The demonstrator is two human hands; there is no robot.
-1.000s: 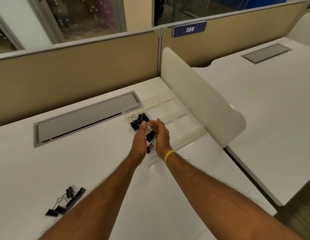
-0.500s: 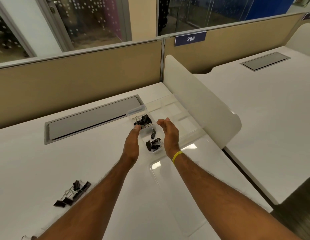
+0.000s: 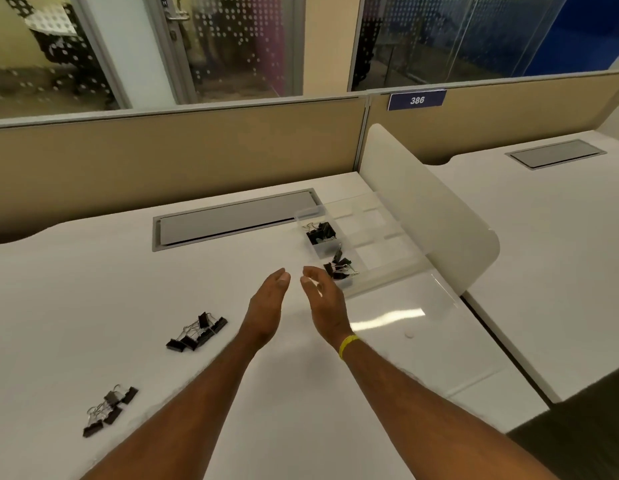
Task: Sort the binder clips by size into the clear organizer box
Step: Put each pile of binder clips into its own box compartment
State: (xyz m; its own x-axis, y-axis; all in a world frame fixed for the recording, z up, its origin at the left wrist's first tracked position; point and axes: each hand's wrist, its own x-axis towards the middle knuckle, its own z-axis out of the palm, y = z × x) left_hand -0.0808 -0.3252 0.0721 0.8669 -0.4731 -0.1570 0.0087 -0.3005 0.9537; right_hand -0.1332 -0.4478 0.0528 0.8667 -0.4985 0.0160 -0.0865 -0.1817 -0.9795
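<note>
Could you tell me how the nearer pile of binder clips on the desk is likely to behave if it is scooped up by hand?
The pile of binder clips looks tangled, wire handles interlocked, so several would probably lift together. The clips seem small and rigid, likely light. Their boxy black bodies should not roll on the desk, though loose ones may slide.

This was an open-plan office: white desks stood in a row, split by tan partition panels and a white side screen, with a numbered blue tag reading 386, grey cable hatches, and what seemed to be glass-walled rooms behind.
</note>
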